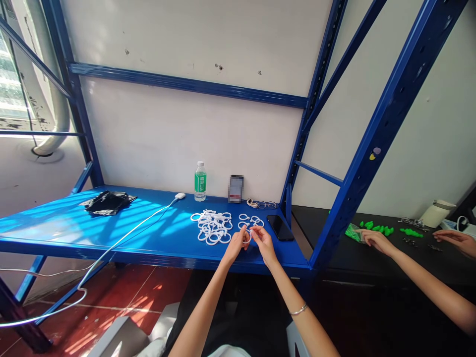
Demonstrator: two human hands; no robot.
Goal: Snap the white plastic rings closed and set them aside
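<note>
My left hand [240, 240] and my right hand [261, 238] meet over the front edge of the blue shelf [74, 223], fingers pinched on a small white plastic ring [250, 231] held between them. Just beyond them lies a pile of several white rings [211, 226], and a few more separate rings [252, 219] lie to its right. A bracelet shows on my right wrist.
A black phone [280, 227] lies right of my hands. A green-labelled water bottle [200, 181], a small dark box, a white charger cable [122, 238] and a black bag [107, 202] are on the shelf. A co-worker's hands [375, 240] handle green parts [377, 229] on the black table at right.
</note>
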